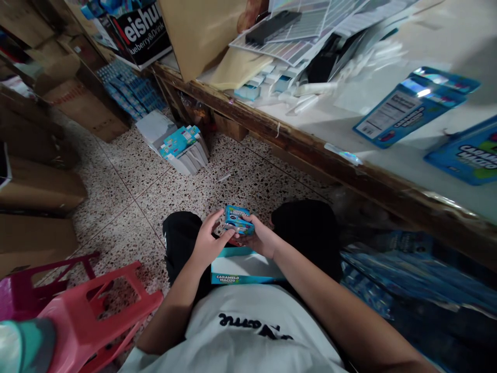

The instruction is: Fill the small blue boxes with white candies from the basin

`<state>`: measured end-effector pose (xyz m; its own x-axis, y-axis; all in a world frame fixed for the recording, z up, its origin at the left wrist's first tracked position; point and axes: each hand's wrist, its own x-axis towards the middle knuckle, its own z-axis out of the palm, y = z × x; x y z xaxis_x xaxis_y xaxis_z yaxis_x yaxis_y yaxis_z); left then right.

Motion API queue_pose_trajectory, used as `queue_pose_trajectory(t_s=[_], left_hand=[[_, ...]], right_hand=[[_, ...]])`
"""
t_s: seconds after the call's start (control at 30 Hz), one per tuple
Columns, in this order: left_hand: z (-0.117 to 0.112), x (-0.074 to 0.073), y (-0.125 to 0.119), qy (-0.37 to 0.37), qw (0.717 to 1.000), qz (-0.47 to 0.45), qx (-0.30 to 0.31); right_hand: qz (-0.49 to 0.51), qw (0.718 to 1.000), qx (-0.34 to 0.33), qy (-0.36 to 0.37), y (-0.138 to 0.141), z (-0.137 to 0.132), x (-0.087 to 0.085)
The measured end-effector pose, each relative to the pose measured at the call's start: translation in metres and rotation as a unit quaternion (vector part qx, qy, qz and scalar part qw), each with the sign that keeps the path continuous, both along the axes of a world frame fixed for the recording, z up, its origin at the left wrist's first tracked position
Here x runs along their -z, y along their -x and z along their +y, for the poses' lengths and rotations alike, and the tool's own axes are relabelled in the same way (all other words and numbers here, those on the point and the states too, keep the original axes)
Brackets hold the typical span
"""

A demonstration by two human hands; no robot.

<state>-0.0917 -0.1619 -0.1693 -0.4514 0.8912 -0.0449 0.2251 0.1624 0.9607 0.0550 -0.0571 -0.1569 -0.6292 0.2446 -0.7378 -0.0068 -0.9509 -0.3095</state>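
Note:
Small blue candy packs (pixel 237 213) with white lettering are held together between both hands above my lap. On their left side, my left hand (pixel 209 241) has its thumb along the near edge and its fingers at the far corner. My right hand (pixel 264 238) wraps around their right side, its fingers partly hidden. Just below the hands, an open display box (pixel 227 278) marked "CARAMELO MACIZO" rests on my lap, its white inside showing. My right forearm covers part of its right end.
A worn-edged table (pixel 272 135) runs along the right, bearing upright blue candy boxes (pixel 411 111), papers and a dark flat object (pixel 273 28). Flattened cartons (pixel 186 150) lie on the speckled floor. A pink stool (pixel 83 311) stands left; cardboard boxes (pixel 39 191) line the far left.

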Motion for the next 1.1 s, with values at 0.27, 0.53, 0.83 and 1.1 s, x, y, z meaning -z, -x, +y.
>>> queue_pose_trajectory(t_s=[0.27, 0.53, 0.83, 1.1], left_hand=[[0.007, 0.01, -0.005, 0.033, 0.991, -0.13, -0.005], [0.007, 0.007, -0.002, 0.05, 0.997, -0.054, 0.013], [0.01, 0.009, 0.002, 0.04, 0.999, 0.001, 0.01], [0.015, -0.006, 0.022, 0.029, 0.997, -0.053, 0.055]], right_hand=[[0.002, 1.0, 0.01, 0.005, 0.001, -0.002, 0.002], [-0.006, 1.0, 0.014, -0.004, 0.005, -0.004, -0.001], [0.011, 1.0, 0.027, -0.012, 0.001, -0.006, 0.001], [0.032, 0.998, -0.01, -0.05, 0.001, -0.005, 0.003]])
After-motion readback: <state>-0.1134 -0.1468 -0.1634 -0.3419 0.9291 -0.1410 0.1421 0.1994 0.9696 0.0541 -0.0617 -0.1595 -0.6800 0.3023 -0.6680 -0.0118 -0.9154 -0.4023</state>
